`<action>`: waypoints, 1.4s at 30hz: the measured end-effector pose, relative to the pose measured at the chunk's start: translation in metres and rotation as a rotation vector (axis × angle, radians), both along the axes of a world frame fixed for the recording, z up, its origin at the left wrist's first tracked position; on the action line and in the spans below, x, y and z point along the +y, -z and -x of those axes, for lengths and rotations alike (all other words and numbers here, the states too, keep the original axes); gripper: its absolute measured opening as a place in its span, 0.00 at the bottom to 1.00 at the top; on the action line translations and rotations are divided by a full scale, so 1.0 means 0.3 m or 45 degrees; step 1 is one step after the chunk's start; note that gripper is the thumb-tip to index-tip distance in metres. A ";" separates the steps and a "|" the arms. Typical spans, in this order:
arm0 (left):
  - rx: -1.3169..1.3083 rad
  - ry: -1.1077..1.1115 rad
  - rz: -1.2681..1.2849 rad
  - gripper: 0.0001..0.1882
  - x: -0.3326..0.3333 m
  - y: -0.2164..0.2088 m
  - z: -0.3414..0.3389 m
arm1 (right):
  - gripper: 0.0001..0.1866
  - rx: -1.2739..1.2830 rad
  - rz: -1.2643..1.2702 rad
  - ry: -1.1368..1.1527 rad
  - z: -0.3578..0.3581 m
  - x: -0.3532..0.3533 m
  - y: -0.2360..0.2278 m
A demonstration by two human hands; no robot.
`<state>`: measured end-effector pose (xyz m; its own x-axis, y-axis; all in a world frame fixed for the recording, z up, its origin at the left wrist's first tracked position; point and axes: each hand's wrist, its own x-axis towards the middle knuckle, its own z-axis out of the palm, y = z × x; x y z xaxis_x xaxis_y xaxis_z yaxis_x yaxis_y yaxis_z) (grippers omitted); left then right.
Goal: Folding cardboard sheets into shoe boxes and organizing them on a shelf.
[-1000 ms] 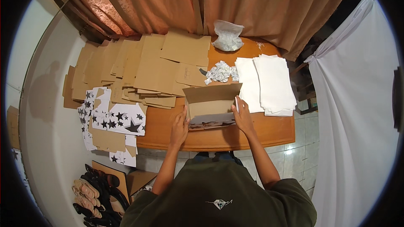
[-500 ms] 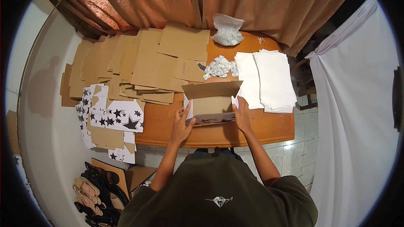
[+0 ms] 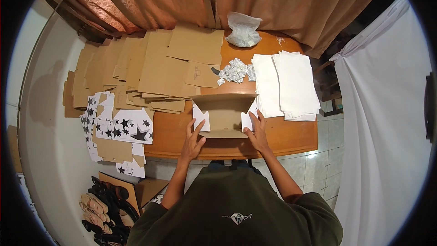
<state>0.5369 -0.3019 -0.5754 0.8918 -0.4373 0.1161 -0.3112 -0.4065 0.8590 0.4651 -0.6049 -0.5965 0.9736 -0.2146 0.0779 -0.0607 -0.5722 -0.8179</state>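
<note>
I see the open cardboard box stretching left to right between the left hand, touching, grip unclear, and right hand, pinching its end.

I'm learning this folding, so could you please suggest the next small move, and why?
Perhaps press the white flaps inward: they show at both ends of the open box, and the left hand and right hand are at its near corners.

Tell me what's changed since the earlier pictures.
On the cardboard box, the white end flaps now angle farther inward and the front panel no longer shows its star print. The left hand and right hand remain at its ends. White sheets and small packets stayed put.
</note>
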 end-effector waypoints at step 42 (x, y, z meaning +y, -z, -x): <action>0.303 -0.045 -0.066 0.24 -0.023 -0.082 -0.410 | 0.27 -0.193 0.174 -0.121 -0.143 -0.049 -0.157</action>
